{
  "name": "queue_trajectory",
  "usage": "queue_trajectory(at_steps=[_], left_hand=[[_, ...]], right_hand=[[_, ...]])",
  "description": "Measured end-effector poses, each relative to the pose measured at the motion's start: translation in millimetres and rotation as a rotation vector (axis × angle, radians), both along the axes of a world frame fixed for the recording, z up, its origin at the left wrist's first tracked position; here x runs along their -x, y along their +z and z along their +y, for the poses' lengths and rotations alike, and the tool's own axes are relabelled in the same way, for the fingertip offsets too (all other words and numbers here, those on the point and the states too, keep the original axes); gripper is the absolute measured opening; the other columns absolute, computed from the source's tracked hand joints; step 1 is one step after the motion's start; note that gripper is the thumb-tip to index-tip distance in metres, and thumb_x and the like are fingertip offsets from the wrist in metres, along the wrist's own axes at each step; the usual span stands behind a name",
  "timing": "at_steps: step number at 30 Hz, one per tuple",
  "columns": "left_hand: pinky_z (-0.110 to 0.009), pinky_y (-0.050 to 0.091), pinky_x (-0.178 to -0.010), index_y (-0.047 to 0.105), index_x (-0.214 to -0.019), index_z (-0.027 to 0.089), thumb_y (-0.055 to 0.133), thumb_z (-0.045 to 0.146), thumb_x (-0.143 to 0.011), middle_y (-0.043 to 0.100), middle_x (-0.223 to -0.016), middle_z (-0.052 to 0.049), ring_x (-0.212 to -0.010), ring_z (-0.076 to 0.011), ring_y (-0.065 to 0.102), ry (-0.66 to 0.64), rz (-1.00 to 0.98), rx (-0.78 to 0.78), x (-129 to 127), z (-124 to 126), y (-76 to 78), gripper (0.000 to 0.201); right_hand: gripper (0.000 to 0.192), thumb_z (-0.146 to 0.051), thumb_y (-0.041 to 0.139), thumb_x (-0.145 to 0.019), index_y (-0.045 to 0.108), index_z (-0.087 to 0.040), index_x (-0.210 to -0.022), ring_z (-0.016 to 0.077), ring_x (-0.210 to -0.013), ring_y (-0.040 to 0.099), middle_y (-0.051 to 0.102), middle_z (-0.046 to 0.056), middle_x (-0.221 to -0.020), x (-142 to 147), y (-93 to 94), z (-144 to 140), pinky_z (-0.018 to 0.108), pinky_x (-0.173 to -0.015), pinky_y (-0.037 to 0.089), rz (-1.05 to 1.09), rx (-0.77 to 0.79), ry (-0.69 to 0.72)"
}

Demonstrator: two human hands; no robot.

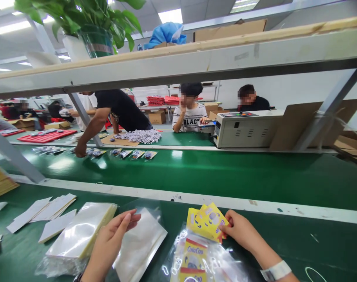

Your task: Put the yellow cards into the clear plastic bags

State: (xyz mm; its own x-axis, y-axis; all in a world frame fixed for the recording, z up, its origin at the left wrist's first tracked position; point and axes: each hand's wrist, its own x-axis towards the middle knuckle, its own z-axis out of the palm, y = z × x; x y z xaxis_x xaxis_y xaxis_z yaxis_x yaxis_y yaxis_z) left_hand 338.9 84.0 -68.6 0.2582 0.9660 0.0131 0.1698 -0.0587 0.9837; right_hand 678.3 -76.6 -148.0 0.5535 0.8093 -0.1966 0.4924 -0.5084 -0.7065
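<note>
My right hand (240,229) pinches a small fan of yellow printed cards (206,219) at their right edge. Below them lies a clear plastic bag (222,262) with white loops inside. Yellow ColaCao cards (195,254) show in or under this bag; I cannot tell which. My left hand (115,235) has its fingers stretched out, with nothing visible in it. It hovers between a stack of clear plastic bags (144,243) and a thicker, plastic-wrapped pile (81,227).
White cards (51,207) lie at left. Behind a pale rail, a green conveyor belt (210,172) carries several bagged items (134,154). Across it, a person in black (119,109) reaches down; two others sit near a grey machine (245,127). A shelf (178,64) spans overhead.
</note>
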Motion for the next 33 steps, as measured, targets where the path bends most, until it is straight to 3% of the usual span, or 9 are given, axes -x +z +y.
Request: queue_trajectory(at_steps=[4,7,11,15,19,22,28,33], left_hand=[[-0.046,0.058,-0.091,0.077,-0.1,0.018,0.067,0.068,-0.067,0.082,-0.092,-0.01,-0.088,-0.0299,0.076,-0.044,-0.017,-0.011,-3.9,-7.3,-4.7,0.061],[-0.049,0.054,-0.095,0.081,-0.092,0.022,0.067,0.066,-0.069,0.081,-0.096,-0.01,-0.092,-0.0323,0.075,-0.064,0.079,-0.112,-7.0,-13.6,-4.7,0.052],[-0.045,0.058,-0.088,0.082,-0.082,0.027,0.067,0.055,-0.072,0.081,-0.091,-0.008,-0.09,-0.033,0.075,-0.116,0.188,-0.271,-19.5,-30.2,8.0,0.034],[-0.034,0.064,-0.073,0.082,-0.072,0.03,0.073,0.041,-0.071,0.082,-0.079,-0.004,-0.075,-0.0273,0.078,-0.195,0.144,-0.306,-35.1,-48.2,18.1,0.015],[-0.027,0.063,-0.067,0.081,-0.067,0.029,0.076,0.03,-0.068,0.082,-0.071,-0.002,-0.067,-0.022,0.077,-0.2,0.071,-0.367,-42.7,-60.2,18.9,0.005],[-0.024,0.062,-0.068,0.08,-0.068,0.031,0.077,0.027,-0.068,0.081,-0.071,0.0,-0.068,-0.0194,0.076,-0.166,0.054,-0.403,-43.8,-66.2,18.9,0.005],[-0.022,0.061,-0.07,0.081,-0.076,0.034,0.078,0.028,-0.068,0.082,-0.076,0.002,-0.069,-0.0172,0.076,-0.147,0.075,-0.456,-41.6,-70.1,18.8,0.01],[-0.022,0.061,-0.07,0.081,-0.079,0.035,0.077,0.029,-0.07,0.082,-0.077,0.003,-0.069,-0.0167,0.076,-0.164,0.123,-0.534,-37.8,-67.1,17.8,0.012]], right_hand=[[0.009,-0.025,0.059,-0.075,0.056,-0.02,-0.082,0.0184,-0.063,0.069,0.069,0.001,-0.066,-6.2,3.2,-3.7,0.025,-0.057,0.05,0.155,-0.139,0.022],[0.022,-0.039,0.06,-0.074,0.061,-0.018,-0.082,0.0225,-0.077,0.068,0.07,0.007,-0.08,-10.6,14.6,-9.9,0.031,-0.07,0.054,0.194,-0.27,0.043],[0.039,-0.058,0.051,-0.084,0.06,-0.02,-0.092,0.0236,-0.093,0.065,0.065,0.009,-0.099,4.0,41.4,-20.2,0.034,-0.083,0.053,0.253,-0.502,0.091],[0.027,-0.05,0.042,-0.096,0.05,-0.025,-0.1,0.0163,-0.07,0.067,0.06,0.004,-0.095,41.1,73.3,-25.7,0.031,-0.062,0.056,0.458,-0.776,0.212],[0.019,-0.039,0.056,-0.094,0.048,-0.028,-0.108,0.0127,-0.06,0.065,0.059,0.0,-0.089,72.4,99.9,-23.2,0.026,-0.052,0.054,0.512,-0.953,0.123],[0.019,-0.031,0.062,-0.091,0.053,-0.029,-0.107,0.0128,-0.062,0.066,0.062,0.0,-0.087,83.6,108.4,-19.7,0.025,-0.054,0.058,0.445,-1.092,0.076],[0.034,-0.009,0.061,-0.086,0.054,-0.029,-0.112,0.0165,-0.078,0.069,0.065,0.004,-0.094,90.0,103.6,-12.6,0.026,-0.063,0.061,0.026,-1.262,0.164],[0.05,0.005,0.054,-0.082,0.05,-0.028,-0.119,0.0173,-0.086,0.067,0.065,0.003,-0.093,87.0,110.2,-8.6,0.03,-0.072,0.059,-0.224,-1.298,0.362]])
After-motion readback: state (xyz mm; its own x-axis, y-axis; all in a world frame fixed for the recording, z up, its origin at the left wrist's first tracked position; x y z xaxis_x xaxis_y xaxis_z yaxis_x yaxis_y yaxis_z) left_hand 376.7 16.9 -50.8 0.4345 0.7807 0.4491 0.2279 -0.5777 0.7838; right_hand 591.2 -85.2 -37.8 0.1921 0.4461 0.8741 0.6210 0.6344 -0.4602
